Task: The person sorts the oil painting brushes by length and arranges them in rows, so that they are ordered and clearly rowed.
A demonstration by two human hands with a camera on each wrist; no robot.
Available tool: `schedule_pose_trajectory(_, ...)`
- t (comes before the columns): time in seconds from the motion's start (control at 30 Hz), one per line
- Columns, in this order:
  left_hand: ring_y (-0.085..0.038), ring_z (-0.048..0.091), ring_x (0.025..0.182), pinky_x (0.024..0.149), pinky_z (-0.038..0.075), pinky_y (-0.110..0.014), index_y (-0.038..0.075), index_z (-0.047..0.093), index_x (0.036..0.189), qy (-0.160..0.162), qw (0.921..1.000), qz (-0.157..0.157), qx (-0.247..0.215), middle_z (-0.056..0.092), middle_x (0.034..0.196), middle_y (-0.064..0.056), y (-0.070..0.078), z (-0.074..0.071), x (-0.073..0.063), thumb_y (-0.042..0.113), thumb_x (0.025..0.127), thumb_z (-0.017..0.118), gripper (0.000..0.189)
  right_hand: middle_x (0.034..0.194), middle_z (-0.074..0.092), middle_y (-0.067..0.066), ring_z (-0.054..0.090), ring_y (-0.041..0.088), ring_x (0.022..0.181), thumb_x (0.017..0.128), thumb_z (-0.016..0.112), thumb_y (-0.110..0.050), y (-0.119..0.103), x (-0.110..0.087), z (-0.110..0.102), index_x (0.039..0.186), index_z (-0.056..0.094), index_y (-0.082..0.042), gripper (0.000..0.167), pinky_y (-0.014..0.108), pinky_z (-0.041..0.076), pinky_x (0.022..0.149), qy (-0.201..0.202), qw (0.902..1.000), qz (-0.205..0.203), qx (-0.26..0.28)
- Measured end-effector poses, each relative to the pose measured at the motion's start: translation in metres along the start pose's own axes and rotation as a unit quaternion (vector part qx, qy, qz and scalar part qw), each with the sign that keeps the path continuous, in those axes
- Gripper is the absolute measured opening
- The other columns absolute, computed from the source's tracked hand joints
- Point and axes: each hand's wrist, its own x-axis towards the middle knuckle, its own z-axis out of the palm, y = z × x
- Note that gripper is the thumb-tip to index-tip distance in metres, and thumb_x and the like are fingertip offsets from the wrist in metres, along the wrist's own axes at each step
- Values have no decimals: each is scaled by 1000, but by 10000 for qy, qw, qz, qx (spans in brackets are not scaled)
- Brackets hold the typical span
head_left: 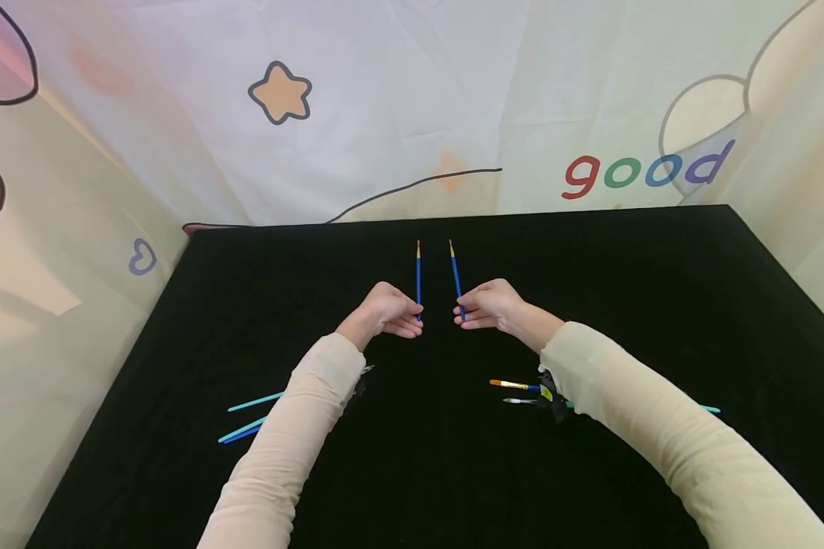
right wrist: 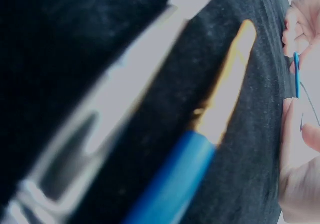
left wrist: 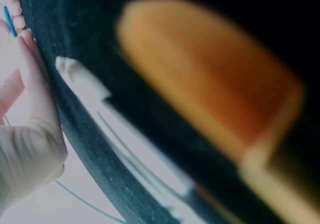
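In the head view, my left hand [head_left: 393, 309] pinches a slim blue paintbrush [head_left: 418, 278] near its handle end. My right hand [head_left: 494, 305] holds a similar blue paintbrush [head_left: 456, 271] the same way. Both brushes point away from me with orange tips, side by side with a gap between them, the right one slanting slightly left. At the edge of the left wrist view shows the left hand [left wrist: 32, 139]. The right wrist view catches the right hand [right wrist: 302, 169] and a short piece of blue handle [right wrist: 297, 77].
Light-blue handles [head_left: 255, 402] and a dark-blue one lie under my left forearm on the black tabletop [head_left: 419, 457]. Beneath the right forearm are an orange-tipped brush [head_left: 511, 384] and a white-tipped brush [head_left: 520, 401]. A printed curtain [head_left: 398, 99] hangs behind.
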Motion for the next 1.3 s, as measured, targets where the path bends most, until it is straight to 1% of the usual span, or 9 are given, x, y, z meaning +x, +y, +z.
schedule_pose_trajectory(0.17,-17,63,52,55,53,-29,-8,62,97,57,9997,-4,254,64,67,-13,1,0,-3,8,87,61,19,90,63,13,65,15,67,92,52,-6,-2,-2,2,112,54,7,24,27,53,66,122,9995,-40,-277)
schedule_pose_trajectory(0.33,-15,62,50,51,52,-26,-7,60,96,40,9989,-4,458,63,65,-12,3,1,-6,9,88,60,18,103,61,19,65,16,71,93,50,-5,-3,-4,1,117,52,8,28,29,52,69,78,9992,-79,-374)
schedule_pose_trajectory(0.53,-16,61,48,51,51,-26,-7,60,97,2,9983,28,579,62,63,-12,4,0,-8,8,88,59,18,105,60,21,65,18,76,93,49,-8,-7,-12,-7,121,49,8,31,31,52,73,-90,9991,-170,-369)
schedule_pose_trajectory(0.63,-16,61,48,51,52,-27,-7,59,98,28,9980,174,614,61,62,-12,5,-3,-10,8,89,58,18,102,61,19,65,18,77,94,49,-9,-9,-17,-13,122,47,8,33,31,52,74,-212,9990,-261,-307)
schedule_pose_trajectory(0.73,-16,61,50,52,52,-28,-6,58,100,-21,9971,422,632,62,65,-13,6,-7,-13,9,89,57,18,97,63,16,66,18,77,94,49,-9,-10,-23,-18,124,46,8,35,32,51,75,-322,9986,-350,-250)
schedule_pose_trajectory(0.9,-18,63,56,58,53,-30,-3,56,105,-401,9924,790,850,63,74,-15,6,-13,-22,11,90,57,20,91,65,11,66,18,77,94,50,-9,-9,-32,-25,125,44,9,37,31,52,74,-451,9978,-449,-180)
schedule_pose_trajectory(1.03,-18,64,59,59,53,-31,-2,55,107,-608,9894,988,873,63,79,-15,3,-15,-29,10,90,57,21,95,64,14,66,18,78,93,52,-9,-5,-39,-31,127,43,9,40,30,51,74,-569,9967,-564,-151)
schedule_pose_trajectory(1.17,-18,63,59,59,53,-31,-3,54,109,-646,9879,1167,797,64,78,-15,-2,-18,-34,9,90,57,23,99,64,16,66,18,79,92,53,-10,-1,-45,-37,127,43,10,41,29,51,74,-652,9951,-719,-173)
schedule_pose_trajectory(1.3,-18,63,58,58,53,-29,-5,53,112,-681,9875,1251,680,64,77,-14,-7,-21,-40,8,89,57,26,99,64,16,66,17,80,92,54,-10,3,-51,-40,127,43,10,42,29,51,74,-715,9934,-881,-187)
